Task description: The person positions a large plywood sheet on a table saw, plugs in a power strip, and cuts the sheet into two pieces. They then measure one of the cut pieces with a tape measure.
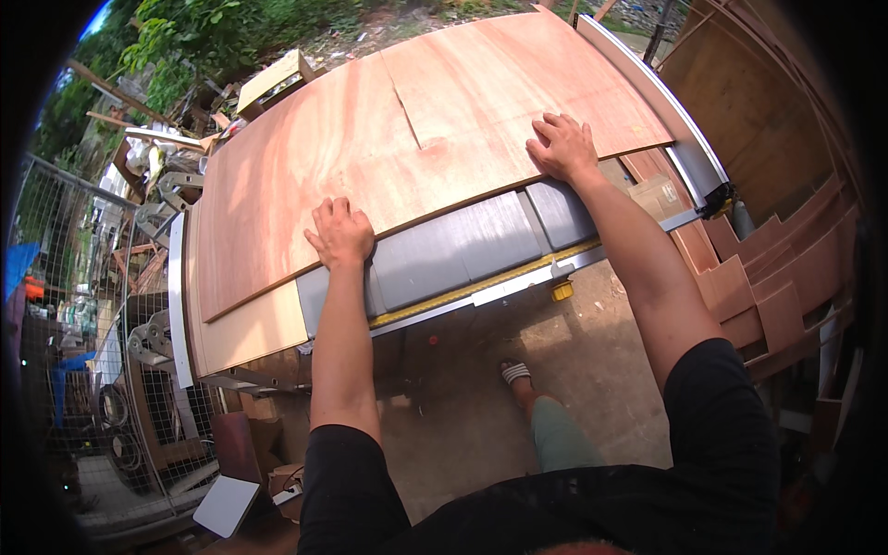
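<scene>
A large reddish plywood sheet [444, 92] with a crack near its middle lies across a table saw [453, 245], whose grey top and yellow scale show along the near edge. My left hand [340, 231] rests on the sheet just above its near edge, fingers apart and slightly bent. My right hand [564, 146] lies on it farther to the right, also with spread, bent fingers. A metal fence rail [652, 88] runs beside the sheet's right end. A pale board [250, 328] shows under its left end.
A wire mesh fence [79, 351] and clutter stand at the left. Plywood offcuts [768, 305] and a standing panel [740, 83] fill the right. A beige box [273, 83] lies beyond the sheet. A grey board [227, 507] is low at left. My foot [518, 375] stands below on concrete.
</scene>
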{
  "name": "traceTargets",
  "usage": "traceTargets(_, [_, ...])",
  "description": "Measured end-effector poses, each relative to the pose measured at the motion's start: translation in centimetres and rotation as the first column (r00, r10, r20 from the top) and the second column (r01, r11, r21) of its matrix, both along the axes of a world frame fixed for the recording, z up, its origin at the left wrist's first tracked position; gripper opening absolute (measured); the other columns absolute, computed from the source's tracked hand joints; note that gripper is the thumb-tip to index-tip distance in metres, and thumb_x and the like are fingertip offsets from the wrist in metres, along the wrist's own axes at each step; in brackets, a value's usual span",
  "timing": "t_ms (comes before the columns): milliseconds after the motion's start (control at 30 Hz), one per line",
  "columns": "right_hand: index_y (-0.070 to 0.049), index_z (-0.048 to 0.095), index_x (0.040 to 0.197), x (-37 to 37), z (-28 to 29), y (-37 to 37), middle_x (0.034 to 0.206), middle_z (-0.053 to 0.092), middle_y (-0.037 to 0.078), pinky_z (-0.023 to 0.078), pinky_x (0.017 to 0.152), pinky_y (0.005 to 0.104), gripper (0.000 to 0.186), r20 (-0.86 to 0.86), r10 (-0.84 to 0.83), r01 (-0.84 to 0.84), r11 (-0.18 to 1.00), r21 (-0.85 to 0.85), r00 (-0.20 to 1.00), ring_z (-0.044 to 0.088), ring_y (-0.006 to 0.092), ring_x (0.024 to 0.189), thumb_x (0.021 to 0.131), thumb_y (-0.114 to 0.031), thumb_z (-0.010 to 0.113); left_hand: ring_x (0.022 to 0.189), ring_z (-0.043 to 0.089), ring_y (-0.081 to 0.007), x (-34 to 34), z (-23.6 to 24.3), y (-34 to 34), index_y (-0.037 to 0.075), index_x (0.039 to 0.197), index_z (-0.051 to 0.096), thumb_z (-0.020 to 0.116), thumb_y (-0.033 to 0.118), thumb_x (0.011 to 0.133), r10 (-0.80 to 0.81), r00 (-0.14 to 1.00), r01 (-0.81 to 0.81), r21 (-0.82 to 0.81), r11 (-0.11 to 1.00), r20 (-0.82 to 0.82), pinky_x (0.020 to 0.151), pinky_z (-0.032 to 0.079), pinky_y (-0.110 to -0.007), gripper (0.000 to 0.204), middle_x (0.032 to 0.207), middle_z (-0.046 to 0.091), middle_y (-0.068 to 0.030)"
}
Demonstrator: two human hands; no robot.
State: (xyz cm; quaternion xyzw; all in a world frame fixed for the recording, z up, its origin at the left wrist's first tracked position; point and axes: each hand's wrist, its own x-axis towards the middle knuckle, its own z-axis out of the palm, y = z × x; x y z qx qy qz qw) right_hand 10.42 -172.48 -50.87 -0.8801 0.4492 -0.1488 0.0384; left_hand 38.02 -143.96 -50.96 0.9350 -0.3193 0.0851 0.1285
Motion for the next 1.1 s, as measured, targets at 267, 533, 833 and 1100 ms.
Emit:
traceTargets(267, [-0.022, 0.058, 0.130, 0.5, 0.4, 0.0, 0.147, 0.044, 0.004, 0.019, 0.115, 0.0557, 0.049, -0.035, -0.013, 0.013, 1.000, 0.022, 0.999, 0.032, 0.0271, 0.141, 0.087, -0.047, 0.053, 0.134, 0.039, -0.0228, 0.0, 0.6, -0.2, 0.013, 0.118, 0.061, 0.051, 0.029, 0.088, 0.008, 1.000, -0.008, 0.018, 1.000, 0.012, 0.111, 0.022, -0.061, 0.035, 0.139, 0.048, -0.0081])
traceTargets(533, [-0.019, 0.060, 0.128, 1.1, 0.9, 0.2, 0.144, 0.047, 0.005, 0.021, 0.114, 0.0565, 0.049, 0.015, 0.000, -0.001, 0.999, 0.041, 1.000, 0.035, 0.0288, 0.138, 0.086, -0.044, 0.055, 0.133, 0.038, -0.0249, 0.9, 0.0, -0.1, 0.012, 0.116, 0.060, 0.052, 0.028, 0.087, 0.000, 0.999, 0.000, -0.011, 1.000, 0.047, 0.110, 0.021, -0.061, 0.035, 0.137, 0.049, -0.0097])
traceTargets(833, [-0.018, 0.062, 0.123, 1.3, 0.8, -0.7, 0.142, 0.049, 0.006, 0.024, 0.111, 0.0554, 0.046, 0.047, 0.020, -0.021, 0.999, 0.024, 0.999, 0.037, 0.0275, 0.137, 0.085, -0.042, 0.056, 0.131, 0.040, -0.0235, 1.2, 0.4, -1.1, 0.011, 0.114, 0.061, 0.052, 0.027, 0.086, -0.008, 0.999, 0.008, -0.010, 1.000, 0.046, 0.109, 0.023, -0.061, 0.034, 0.136, 0.050, -0.0088])
traceTargets(1100, [-0.023, 0.059, 0.127, 2.3, 0.5, -1.5, 0.146, 0.045, 0.004, 0.022, 0.114, 0.0552, 0.048, -0.010, 0.006, -0.006, 1.000, 0.014, 1.000, 0.034, 0.0260, 0.139, 0.086, -0.048, 0.054, 0.132, 0.039, -0.0244, 1.9, 0.2, -1.5, 0.011, 0.119, 0.059, 0.052, 0.027, 0.086, -0.009, 1.000, 0.009, -0.016, 1.000, -0.011, 0.111, 0.021, -0.061, 0.037, 0.136, 0.048, -0.0083])
